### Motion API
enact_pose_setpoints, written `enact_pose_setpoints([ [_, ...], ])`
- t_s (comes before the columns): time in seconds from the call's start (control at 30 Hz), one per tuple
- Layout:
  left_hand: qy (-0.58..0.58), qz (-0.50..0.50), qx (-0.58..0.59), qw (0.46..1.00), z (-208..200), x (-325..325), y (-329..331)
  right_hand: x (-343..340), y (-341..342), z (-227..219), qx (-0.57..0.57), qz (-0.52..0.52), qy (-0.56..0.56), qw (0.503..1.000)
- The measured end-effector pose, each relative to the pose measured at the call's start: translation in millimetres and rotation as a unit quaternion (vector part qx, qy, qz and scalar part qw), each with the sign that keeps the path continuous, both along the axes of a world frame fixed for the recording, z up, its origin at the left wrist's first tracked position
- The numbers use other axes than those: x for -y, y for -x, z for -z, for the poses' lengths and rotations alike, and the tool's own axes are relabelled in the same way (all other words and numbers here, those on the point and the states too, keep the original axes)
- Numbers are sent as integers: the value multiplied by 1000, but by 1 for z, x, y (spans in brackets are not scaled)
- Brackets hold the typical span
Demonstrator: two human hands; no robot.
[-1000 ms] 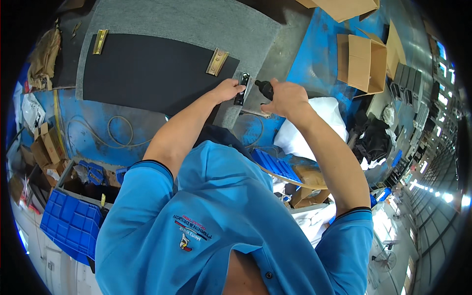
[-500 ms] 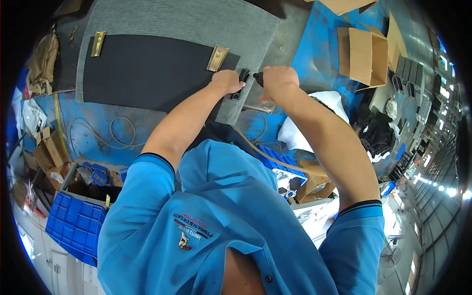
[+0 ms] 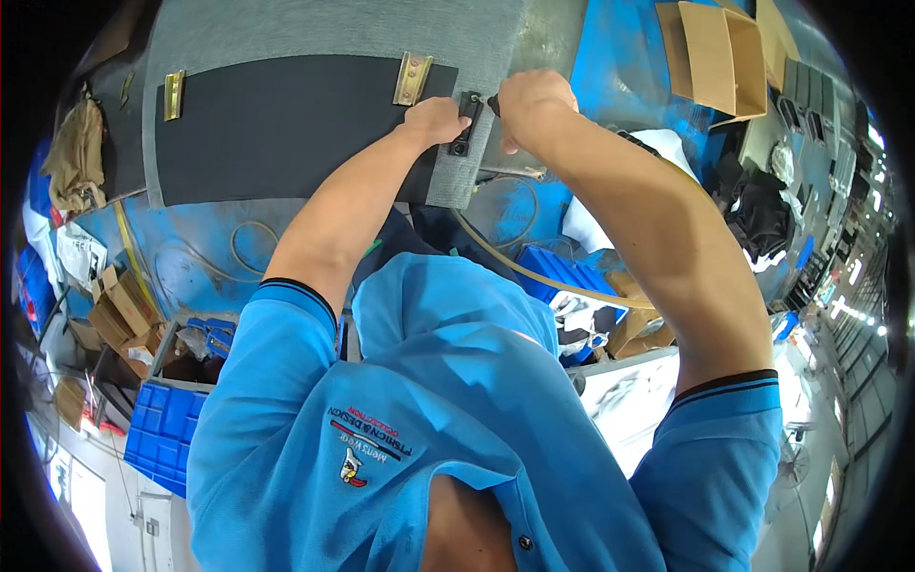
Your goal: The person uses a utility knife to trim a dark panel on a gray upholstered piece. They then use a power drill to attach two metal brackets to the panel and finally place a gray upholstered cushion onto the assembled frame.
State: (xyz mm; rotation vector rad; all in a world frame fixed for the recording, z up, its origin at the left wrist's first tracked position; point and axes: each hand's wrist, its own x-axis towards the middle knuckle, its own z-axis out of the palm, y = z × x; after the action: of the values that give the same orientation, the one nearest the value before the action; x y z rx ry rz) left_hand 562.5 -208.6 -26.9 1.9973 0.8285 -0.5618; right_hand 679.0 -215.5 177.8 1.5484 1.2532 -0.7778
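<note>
My left hand (image 3: 437,121) is closed at the right end of a flat black panel (image 3: 286,133), its fingers on a narrow black bar-shaped fitting (image 3: 460,149) with round holes at its ends. My right hand (image 3: 536,103) wraps round a dark power screwdriver (image 3: 494,105), mostly hidden in the fist. Its tip points left at the fitting's upper end; whether it touches a screw there is too small to tell. Two brass-coloured metal brackets lie on the panel: one bracket (image 3: 413,79) near my left hand, another bracket (image 3: 173,95) at the far left.
Grey carpet (image 3: 315,24) covers the work surface beneath the panel. A tan hose (image 3: 534,275) curves below my right forearm. Open cardboard box (image 3: 701,57) stands at upper right, blue crates (image 3: 164,424) at lower left, and a brown cloth (image 3: 78,157) hangs at the left.
The view has shifted, so the panel and brackets sit a little higher and turned slightly. Both hands remain at the black fitting, with the screwdriver tip still at its upper end.
</note>
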Motion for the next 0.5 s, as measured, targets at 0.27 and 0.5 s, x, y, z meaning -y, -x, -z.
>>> enact_pose_setpoints([
  [0.27, 4, -9, 6, 1000, 2, 3, -4, 3, 4, -4, 11, -4, -21, 1000],
  [0.5, 0, -34, -1, 999, 3, 6, -1, 1, 10, -3, 12, -3, -21, 1000],
])
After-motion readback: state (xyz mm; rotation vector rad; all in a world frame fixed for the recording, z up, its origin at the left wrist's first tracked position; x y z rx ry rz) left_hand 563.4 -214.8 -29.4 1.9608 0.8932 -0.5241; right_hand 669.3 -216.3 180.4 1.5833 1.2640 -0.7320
